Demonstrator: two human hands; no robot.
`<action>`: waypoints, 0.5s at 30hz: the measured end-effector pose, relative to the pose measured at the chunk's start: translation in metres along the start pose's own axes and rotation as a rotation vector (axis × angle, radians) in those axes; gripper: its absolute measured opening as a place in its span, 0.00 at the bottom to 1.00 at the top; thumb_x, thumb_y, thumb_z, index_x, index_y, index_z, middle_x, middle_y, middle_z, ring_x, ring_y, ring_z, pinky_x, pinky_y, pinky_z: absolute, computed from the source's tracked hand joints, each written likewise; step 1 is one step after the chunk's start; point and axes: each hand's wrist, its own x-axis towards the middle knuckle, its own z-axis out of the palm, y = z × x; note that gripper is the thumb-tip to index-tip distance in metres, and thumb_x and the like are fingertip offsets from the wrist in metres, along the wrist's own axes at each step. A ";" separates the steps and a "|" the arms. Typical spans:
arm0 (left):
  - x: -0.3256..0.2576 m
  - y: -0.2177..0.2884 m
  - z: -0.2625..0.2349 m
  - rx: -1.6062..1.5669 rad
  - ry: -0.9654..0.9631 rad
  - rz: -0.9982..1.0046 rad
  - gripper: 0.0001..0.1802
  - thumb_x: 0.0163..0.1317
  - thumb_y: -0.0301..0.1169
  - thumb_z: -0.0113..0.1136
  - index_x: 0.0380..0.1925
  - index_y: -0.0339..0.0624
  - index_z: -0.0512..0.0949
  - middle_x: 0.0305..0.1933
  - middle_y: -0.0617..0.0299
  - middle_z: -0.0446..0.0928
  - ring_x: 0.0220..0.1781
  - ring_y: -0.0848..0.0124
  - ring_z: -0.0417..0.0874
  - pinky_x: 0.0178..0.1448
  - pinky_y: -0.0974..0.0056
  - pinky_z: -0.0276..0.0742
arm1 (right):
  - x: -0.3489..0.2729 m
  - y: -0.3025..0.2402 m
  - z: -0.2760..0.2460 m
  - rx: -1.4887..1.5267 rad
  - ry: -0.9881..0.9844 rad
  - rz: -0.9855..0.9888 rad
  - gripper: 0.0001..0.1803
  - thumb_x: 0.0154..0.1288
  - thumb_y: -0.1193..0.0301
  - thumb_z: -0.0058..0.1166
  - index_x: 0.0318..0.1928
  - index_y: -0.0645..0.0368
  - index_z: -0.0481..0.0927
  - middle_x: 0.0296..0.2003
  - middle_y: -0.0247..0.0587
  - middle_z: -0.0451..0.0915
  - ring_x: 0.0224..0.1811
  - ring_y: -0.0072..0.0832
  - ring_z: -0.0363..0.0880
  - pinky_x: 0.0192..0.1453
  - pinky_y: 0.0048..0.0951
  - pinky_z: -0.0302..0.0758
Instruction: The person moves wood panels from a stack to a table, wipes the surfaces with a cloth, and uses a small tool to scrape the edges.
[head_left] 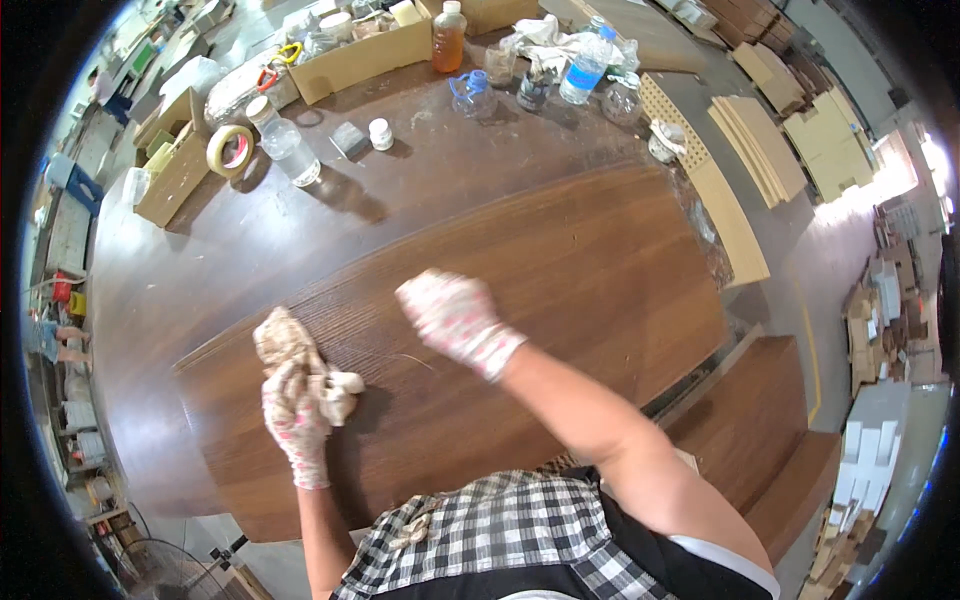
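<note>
A large dark brown wooden panel point(560, 260) lies flat on the table in front of me. My left hand point(296, 420), in a white glove with pink marks, is closed on a crumpled, stained rag point(288, 345) over the panel's left part. A pale bunched end of cloth sticks out to the right of that hand. Over the panel's middle is my right hand point(452, 315), gloved alike, with its fingers curled in. Whatever it may hold is hidden, and its outline is slightly blurred. Between the hands, a damp-looking patch of grain shines on the wood.
Along the table's point(200, 270) far side stand a clear bottle point(287, 145), a tape roll point(230, 150), a small white jar point(381, 134), a dark block point(349, 140), an amber bottle point(448, 40) and a cardboard box point(365, 62). Brown boards point(750, 420) lean at the right.
</note>
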 end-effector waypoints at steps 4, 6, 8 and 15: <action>0.010 -0.023 -0.059 -0.079 0.020 -0.028 0.21 0.61 0.30 0.54 0.52 0.32 0.68 0.56 0.50 0.71 0.59 0.60 0.71 0.65 0.57 0.66 | -0.062 0.138 -0.089 -0.334 0.176 0.460 0.12 0.61 0.68 0.45 0.25 0.54 0.80 0.21 0.47 0.78 0.23 0.45 0.79 0.25 0.41 0.75; 0.016 -0.028 -0.056 -0.050 -0.051 0.022 0.23 0.60 0.32 0.54 0.53 0.31 0.67 0.57 0.50 0.69 0.59 0.61 0.71 0.65 0.58 0.65 | -0.109 0.165 -0.115 -0.528 0.263 0.654 0.12 0.61 0.68 0.46 0.23 0.54 0.79 0.20 0.47 0.78 0.23 0.43 0.79 0.25 0.40 0.76; 0.018 -0.022 -0.045 -0.252 -0.050 -0.047 0.22 0.59 0.29 0.53 0.53 0.30 0.68 0.56 0.52 0.69 0.58 0.62 0.72 0.63 0.61 0.67 | -0.131 0.122 -0.109 -0.554 0.173 0.624 0.12 0.61 0.68 0.46 0.22 0.52 0.79 0.20 0.45 0.78 0.24 0.40 0.79 0.25 0.40 0.76; 0.021 -0.041 -0.066 -0.239 -0.053 -0.104 0.22 0.59 0.22 0.47 0.56 0.31 0.65 0.58 0.51 0.67 0.57 0.63 0.72 0.60 0.62 0.71 | -0.134 -0.030 -0.082 -0.343 -0.213 0.412 0.03 0.54 0.70 0.48 0.28 0.50 0.76 0.18 0.38 0.72 0.25 0.32 0.75 0.26 0.34 0.75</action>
